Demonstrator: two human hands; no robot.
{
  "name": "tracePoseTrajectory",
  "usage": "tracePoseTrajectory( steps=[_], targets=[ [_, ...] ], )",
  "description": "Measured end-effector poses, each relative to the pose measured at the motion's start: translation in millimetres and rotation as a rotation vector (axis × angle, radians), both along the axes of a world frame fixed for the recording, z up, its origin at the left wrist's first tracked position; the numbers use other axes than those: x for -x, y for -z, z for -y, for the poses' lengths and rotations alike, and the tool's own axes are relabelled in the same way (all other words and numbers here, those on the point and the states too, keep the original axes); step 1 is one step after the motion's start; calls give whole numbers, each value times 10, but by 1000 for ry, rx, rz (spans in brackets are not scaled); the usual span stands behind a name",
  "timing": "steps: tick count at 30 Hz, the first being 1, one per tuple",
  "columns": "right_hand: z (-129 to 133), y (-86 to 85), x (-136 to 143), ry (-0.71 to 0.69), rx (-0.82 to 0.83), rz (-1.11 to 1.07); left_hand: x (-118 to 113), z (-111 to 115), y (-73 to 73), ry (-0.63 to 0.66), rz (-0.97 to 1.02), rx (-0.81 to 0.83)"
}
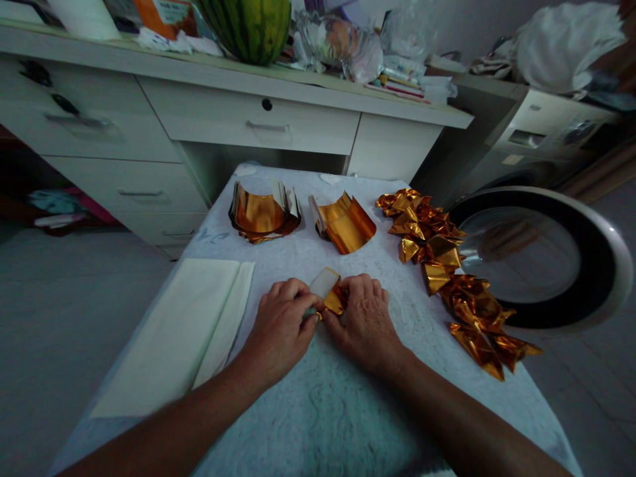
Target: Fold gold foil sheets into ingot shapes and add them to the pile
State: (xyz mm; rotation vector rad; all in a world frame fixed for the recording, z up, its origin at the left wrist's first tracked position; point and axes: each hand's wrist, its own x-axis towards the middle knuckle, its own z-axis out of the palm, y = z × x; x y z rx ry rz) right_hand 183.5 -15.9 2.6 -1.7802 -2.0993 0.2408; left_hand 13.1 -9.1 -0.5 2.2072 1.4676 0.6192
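Both hands meet over a small piece of gold foil paper (334, 302), white on its back, near the middle of the cloth-covered table. My left hand (284, 320) pinches the paper's left edge between thumb and fingers. On the other side my right hand (366, 322) has its fingers closed on the right edge, knuckles up. Part of the paper is hidden under the fingers. Beyond the hands lie a curled stack of gold foil sheets (259, 213) and, to its right, a second curled stack (350, 225). Folded gold foil pieces (431, 246) form a heap along the table's right side.
White folded paper sheets (166, 331) lie at the table's left. Behind stands a white desk (258, 124) with drawers, bearing a watermelon (247, 26) and clutter. A washing machine's open round door (531, 257) reaches close to the table's right edge.
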Motion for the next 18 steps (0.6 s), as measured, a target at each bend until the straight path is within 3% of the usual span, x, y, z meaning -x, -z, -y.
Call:
tracePoseTrajectory(
  steps=[18],
  targets=[
    [-46, 85, -53, -124, -78, 21, 11, -7, -23, 39, -11, 21]
  ],
)
